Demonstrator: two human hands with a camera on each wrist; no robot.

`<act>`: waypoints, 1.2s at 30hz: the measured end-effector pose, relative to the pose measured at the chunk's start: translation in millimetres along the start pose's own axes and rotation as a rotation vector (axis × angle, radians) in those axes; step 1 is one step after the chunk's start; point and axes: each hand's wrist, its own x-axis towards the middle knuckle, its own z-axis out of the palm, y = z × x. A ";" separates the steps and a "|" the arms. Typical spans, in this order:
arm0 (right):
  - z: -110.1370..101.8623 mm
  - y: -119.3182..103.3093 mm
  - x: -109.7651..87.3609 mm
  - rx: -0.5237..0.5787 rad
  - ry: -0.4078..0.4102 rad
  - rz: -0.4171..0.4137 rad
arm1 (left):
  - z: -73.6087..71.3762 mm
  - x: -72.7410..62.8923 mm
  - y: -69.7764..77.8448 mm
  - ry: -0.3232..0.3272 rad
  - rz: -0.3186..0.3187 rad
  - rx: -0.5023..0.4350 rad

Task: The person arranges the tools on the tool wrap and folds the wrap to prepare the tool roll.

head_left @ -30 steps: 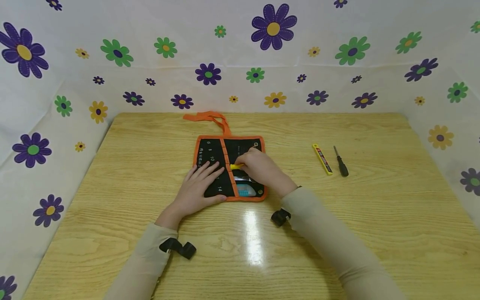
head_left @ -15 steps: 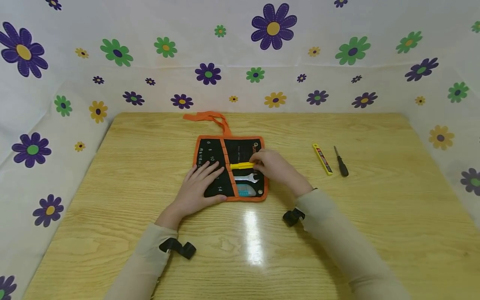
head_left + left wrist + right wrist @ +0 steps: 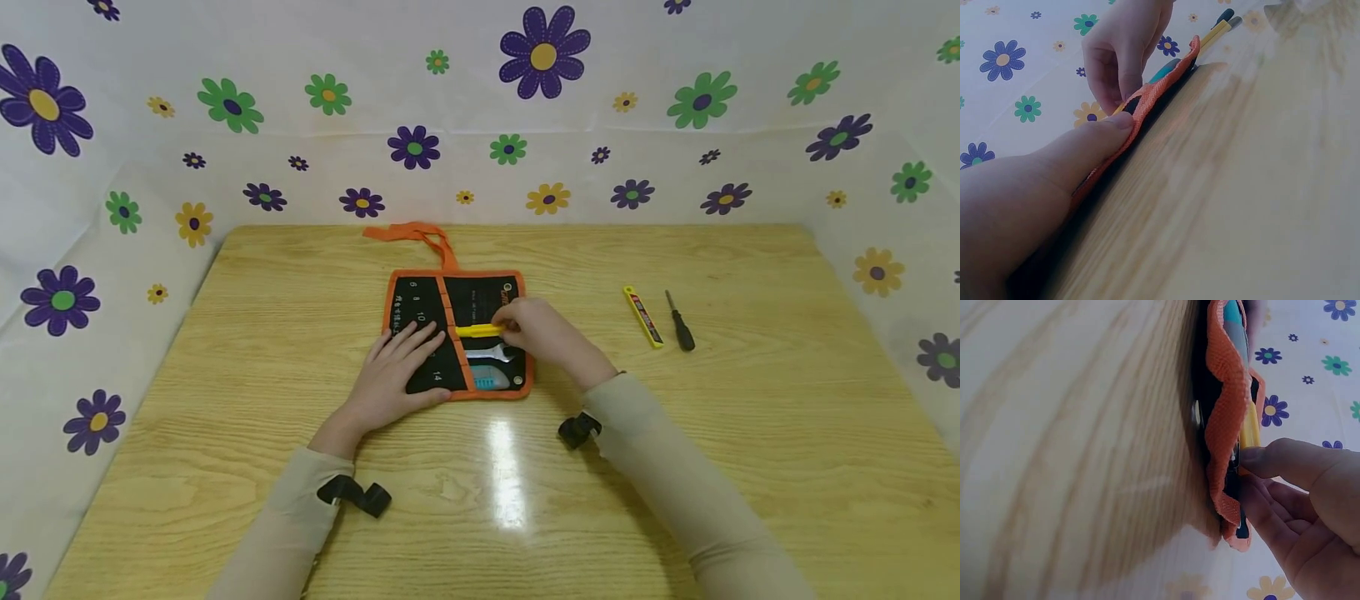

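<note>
Head view: left hand (image 3: 393, 371) lies flat, fingers straight, pinning the tool roll (image 3: 457, 335) at table centre. Right hand (image 3: 542, 333) pinches the yellow tool (image 3: 477, 331) at its 3 o'clock end. Recommended: maintain hold-down pressure, move the tool along its slot axis, avoid snagging the wrench (image 3: 487, 354) at 6 o'clock.

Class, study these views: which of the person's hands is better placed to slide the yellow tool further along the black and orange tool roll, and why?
Probably the right. The right hand already pinches the yellow tool at its end, while the left hand lies flat on the tool roll, holding it down on the table.
</note>
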 end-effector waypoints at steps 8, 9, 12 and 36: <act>2.7 -2.0 6.9 -0.048 0.017 -0.039 | -0.5 0.0 0.2 -0.008 0.006 0.003; 2.8 -2.2 7.6 -0.052 0.012 -0.034 | -0.5 0.1 0.2 -0.006 0.007 0.003; 2.6 -3.2 9.6 -0.054 -0.010 -0.020 | -0.4 0.2 -0.1 -0.003 0.008 0.008; 8.0 -14.2 15.0 0.013 -0.037 -0.026 | -2.4 -0.8 0.5 0.008 0.024 0.012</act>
